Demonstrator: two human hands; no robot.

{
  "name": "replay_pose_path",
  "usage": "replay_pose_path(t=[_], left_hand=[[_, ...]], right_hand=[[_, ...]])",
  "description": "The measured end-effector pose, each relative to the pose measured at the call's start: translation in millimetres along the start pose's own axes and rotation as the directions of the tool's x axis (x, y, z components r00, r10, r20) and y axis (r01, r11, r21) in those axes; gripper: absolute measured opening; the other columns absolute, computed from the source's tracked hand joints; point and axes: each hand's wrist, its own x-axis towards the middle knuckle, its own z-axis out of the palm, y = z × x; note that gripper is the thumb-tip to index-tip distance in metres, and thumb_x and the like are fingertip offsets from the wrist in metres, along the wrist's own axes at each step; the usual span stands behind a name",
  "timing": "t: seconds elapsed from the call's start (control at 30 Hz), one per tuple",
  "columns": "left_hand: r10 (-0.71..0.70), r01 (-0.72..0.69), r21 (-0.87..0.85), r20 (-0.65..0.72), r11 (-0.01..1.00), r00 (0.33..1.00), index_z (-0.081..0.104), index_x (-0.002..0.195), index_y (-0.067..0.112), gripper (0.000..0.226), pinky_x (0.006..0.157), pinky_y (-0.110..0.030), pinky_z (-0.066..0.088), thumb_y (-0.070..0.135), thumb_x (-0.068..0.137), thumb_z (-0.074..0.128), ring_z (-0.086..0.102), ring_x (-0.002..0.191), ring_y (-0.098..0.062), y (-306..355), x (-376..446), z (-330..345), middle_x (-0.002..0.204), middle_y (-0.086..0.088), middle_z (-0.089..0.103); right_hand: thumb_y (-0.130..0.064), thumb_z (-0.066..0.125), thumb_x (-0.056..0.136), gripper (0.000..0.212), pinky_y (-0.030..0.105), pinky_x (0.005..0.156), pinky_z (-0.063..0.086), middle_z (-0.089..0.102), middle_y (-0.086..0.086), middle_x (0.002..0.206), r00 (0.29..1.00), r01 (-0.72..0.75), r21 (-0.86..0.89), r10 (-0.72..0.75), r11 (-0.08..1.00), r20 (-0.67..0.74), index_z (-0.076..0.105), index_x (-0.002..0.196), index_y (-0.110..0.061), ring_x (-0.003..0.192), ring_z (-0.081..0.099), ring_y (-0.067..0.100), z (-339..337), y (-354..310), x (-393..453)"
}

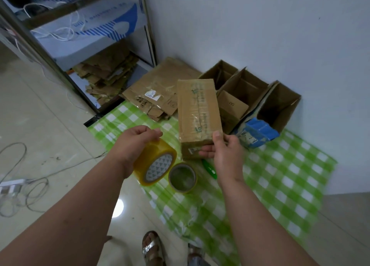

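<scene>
Above the green checked sheet [280,177] spread on the floor, the right hand [224,147] grips the near end of a taped cardboard box [198,113], thumb on top and fingers underneath, holding it off the sheet. To the left, the left hand [134,143] curls over a full roll of yellowish packing tape [155,161]. A nearly spent tape roll [182,177] lies just beside it. Open cartons [250,93] stand by the far wall.

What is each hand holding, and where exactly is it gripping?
The left hand grips a tape roll across its outer rim. The right hand holds a taped cardboard box by its near end.
</scene>
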Motion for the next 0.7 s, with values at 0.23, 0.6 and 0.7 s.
replay_pose_path(t=[0.23,0.6,0.7], left_hand=[[-0.034,0.035,-0.027,0.024,0.999,0.999,0.071,0.07,0.023,0.017,0.083,-0.057,0.054,0.036,0.065,0.081,0.064,0.098,-0.046,-8,-8,-13,0.104,-0.017,0.07],[-0.022,0.023,-0.012,0.078,1.0,0.997,0.073,0.067,0.022,0.016,0.084,-0.057,0.055,0.02,0.082,0.078,0.068,0.089,-0.038,-22,-15,-11,0.098,-0.014,0.074],[0.01,-0.006,-0.063,0.069,0.998,0.998,0.072,0.064,0.021,0.02,0.073,-0.043,0.054,0.018,0.084,0.076,0.065,0.079,-0.027,-24,-16,-7,0.099,-0.015,0.073]], right_hand=[[-0.028,0.048,0.103,0.021,0.021,0.056,0.055,0.072,0.017,0.087,0.988,-0.091,0.023,0.087,0.996,0.13,0.045,0.114,-0.011,0.071,0.074,0.021,18,-1,-15],[-0.035,0.044,0.103,0.018,0.026,0.048,0.047,0.069,0.006,0.071,0.994,-0.105,-0.178,0.109,0.978,0.017,0.048,0.108,-0.018,0.045,0.059,0.009,20,0,-23],[-0.027,0.051,0.098,0.011,0.03,0.052,0.044,0.063,0.005,0.071,0.999,0.037,-0.24,-0.045,0.97,-0.03,0.052,0.094,-0.017,0.048,0.053,0.007,14,-1,-30]])
